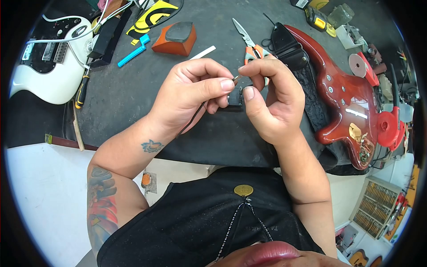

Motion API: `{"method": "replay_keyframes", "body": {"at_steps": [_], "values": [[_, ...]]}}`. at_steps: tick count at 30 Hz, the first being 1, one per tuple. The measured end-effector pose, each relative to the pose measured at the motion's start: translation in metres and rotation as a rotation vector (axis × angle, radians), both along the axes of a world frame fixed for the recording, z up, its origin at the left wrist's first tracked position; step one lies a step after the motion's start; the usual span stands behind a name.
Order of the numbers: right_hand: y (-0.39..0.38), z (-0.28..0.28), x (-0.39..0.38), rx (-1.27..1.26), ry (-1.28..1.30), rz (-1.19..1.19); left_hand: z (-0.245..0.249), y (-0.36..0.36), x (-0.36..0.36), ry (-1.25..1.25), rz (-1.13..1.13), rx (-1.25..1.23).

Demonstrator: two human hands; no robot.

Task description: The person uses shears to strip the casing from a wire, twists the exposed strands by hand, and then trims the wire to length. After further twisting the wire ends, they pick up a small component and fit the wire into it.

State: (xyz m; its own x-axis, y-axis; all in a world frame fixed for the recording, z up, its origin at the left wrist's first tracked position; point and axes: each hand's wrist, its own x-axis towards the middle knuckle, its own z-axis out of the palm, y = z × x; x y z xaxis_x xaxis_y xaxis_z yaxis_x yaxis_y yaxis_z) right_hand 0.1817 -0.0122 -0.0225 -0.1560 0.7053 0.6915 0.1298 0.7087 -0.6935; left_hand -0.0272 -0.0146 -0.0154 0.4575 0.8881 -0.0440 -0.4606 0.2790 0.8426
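Head view, centre: my left fingers [219, 87] pinch a cable [193, 117] that too loose a grip could drop; my right fingers [266, 66] stand apart.

Screwdriver [82, 92], perhaps a glass jar [341, 15].

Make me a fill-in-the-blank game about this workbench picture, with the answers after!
1. Of the bare left hand and bare right hand, the thin black cable trails from the ____ one.
2. The glossy red guitar body lies to the person's ____.
3. The metal scissors with orange grips point their blades ____ from the person.

Missing words: left; right; away.
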Motion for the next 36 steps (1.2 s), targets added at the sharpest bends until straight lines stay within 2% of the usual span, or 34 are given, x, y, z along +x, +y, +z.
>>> {"method": "replay_keyframes", "body": {"at_steps": [9,16,19,21,24,36], "values": [[-0.0045,-0.0010,0.0024,-0.164,0.096,0.141,0.0001,-0.0008,-0.0004,0.063,-0.001,0.017],[-0.0086,0.0033,0.0005,-0.233,0.133,0.156,-0.0006,-0.0013,0.0001,0.071,0.017,0.016],[-0.0087,0.0033,0.0004,-0.202,0.117,0.076,-0.0005,-0.0007,-0.0006,0.066,0.023,0.015],[-0.0072,0.0031,0.0015,-0.031,-0.093,-0.067,0.0002,-0.0006,-0.0017,0.077,0.009,0.011],[-0.0045,0.0053,-0.0026,0.120,-0.140,-0.134,-0.0031,0.0000,-0.0010,0.040,0.012,0.017],[-0.0042,0.0052,-0.0034,0.170,-0.135,-0.237,-0.0034,0.0020,0.0021,-0.119,-0.056,0.007]]}}
